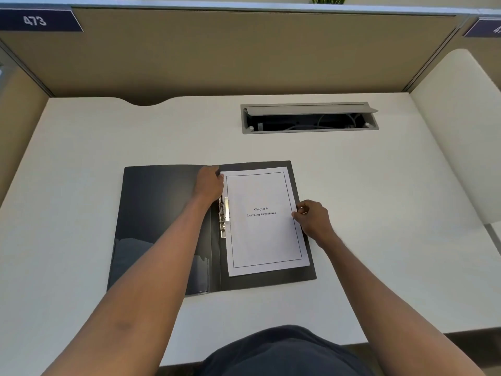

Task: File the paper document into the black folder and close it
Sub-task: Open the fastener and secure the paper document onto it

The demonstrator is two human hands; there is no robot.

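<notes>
The black folder (157, 213) lies open flat on the white desk. A white paper document (264, 234) titled "Chapter 6 Learning Experience" rests on the folder's right half, beside the metal spring clip (223, 218) along the spine. My left hand (208, 183) sits at the top of the spine, fingers curled on the paper's upper left corner. At the paper's right edge, my right hand (311, 218) pinches the sheet about midway down.
A grey cable tray (309, 118) with its lid raised is set into the desk behind the folder. Tan partition walls (217, 50) enclose the back and sides. The desk's front edge runs close to my body.
</notes>
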